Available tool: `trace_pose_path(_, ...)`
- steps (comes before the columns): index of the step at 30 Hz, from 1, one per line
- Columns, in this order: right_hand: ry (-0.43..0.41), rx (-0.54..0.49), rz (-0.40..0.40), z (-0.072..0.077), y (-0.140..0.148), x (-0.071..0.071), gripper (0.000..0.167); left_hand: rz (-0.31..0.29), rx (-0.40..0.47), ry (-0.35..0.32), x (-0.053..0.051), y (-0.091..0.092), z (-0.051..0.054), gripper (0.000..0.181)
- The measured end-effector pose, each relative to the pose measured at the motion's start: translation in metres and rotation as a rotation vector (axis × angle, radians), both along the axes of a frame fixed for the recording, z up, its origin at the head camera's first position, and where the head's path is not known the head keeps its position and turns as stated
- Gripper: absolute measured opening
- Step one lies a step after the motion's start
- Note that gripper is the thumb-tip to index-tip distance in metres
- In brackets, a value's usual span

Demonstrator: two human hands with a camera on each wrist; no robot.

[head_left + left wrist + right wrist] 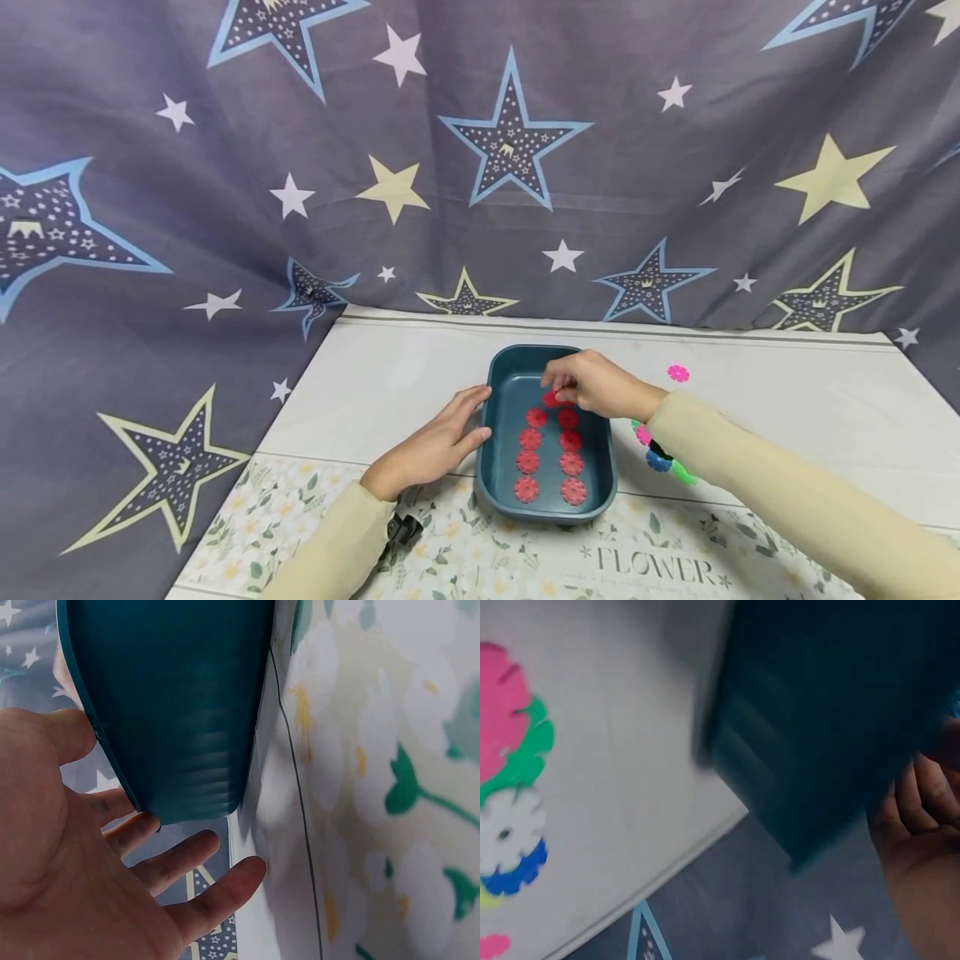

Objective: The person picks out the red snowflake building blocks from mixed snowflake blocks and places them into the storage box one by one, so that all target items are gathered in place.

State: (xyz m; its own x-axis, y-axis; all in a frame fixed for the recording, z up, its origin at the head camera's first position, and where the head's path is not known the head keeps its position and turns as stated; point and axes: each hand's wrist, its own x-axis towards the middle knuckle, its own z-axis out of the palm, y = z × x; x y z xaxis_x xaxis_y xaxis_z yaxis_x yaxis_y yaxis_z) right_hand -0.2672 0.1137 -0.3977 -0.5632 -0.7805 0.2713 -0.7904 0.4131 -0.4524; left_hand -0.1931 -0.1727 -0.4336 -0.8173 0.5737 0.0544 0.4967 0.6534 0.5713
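A dark teal rectangular tray [504,400] stands on the table, with two columns of red flower-shaped discs [530,439] lying on its floor. My left hand [433,442] rests against the tray's left rim, thumb and fingers spread; in the left wrist view this hand [97,847] touches the teal rim with its fingers extended. Over the tray's far right part, my right hand [600,385] has curled fingers and pinches a red flower disc [552,400]. The right wrist view shows this hand [922,825] beside the blurred tray wall [802,727], its fingertips hidden.
Right of the tray lie pink, green, black and blue flower discs [658,460], partly under the right sleeve. A lone pink disc [678,373] lies farther back. The table cover [405,358] is white with a floral front, and a grey star-patterned curtain [480,233] hangs behind.
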Motion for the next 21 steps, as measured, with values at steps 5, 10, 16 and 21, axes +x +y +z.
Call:
trace_pose_path(5, -0.019, 0.063, -0.004, -0.011, -0.015, -0.015, 0.024, -0.003, -0.005, -0.001, 0.001, 0.002, 0.001, 0.064)
trace_pose_path(10, -0.021, 0.154, -0.047, -0.014, -0.025, -0.021, 0.019, -0.006, -0.011, 0.01, 0.004, 0.003, 0.0, 0.063)
trace_pose_path(16, -0.072, 0.263, -0.117, -0.011, -0.036, -0.02, 0.013, -0.005, -0.015, 0.015, 0.004, 0.006, 0.002, 0.063)
trace_pose_path(21, -0.078, 0.305, -0.162, -0.01, -0.04, -0.016, 0.023, -0.01, -0.012, 0.014, 0.004, 0.007, 0.003, 0.064)
